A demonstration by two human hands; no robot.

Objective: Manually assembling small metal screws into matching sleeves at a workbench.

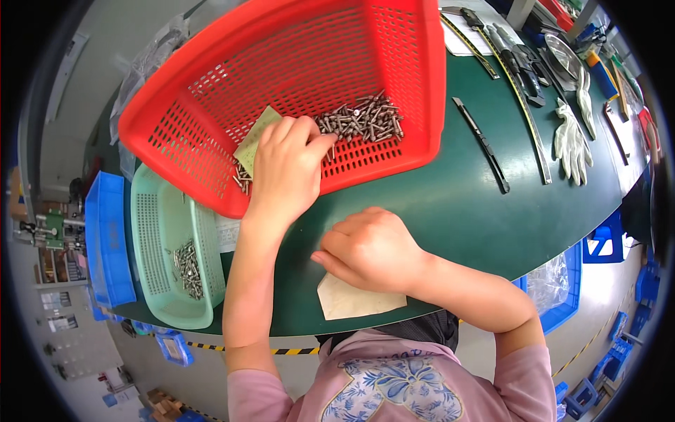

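Observation:
My left hand [287, 158] reaches over the near rim of a red perforated basket [281, 39], its fingers curled down at the edge of a heap of small metal screw-like pins [362, 119]. The fingertips are mostly hidden, so what they grip does not show. A yellowish-green paper slip [254, 144] stands beside this hand in the basket, with more pins near it. Over the table's near edge, my right hand [373, 250] is closed like a fist, its contents hidden. Below it lies a pale cream sheet or bag [355, 299].
Left of the red basket is a light green basket [211, 264] holding similar pins [188, 269], then a blue bin [109, 239]. On the green table [450, 211] lie a black utility knife [481, 144], a tape measure blade [524, 105], white gloves [571, 144] and several tools.

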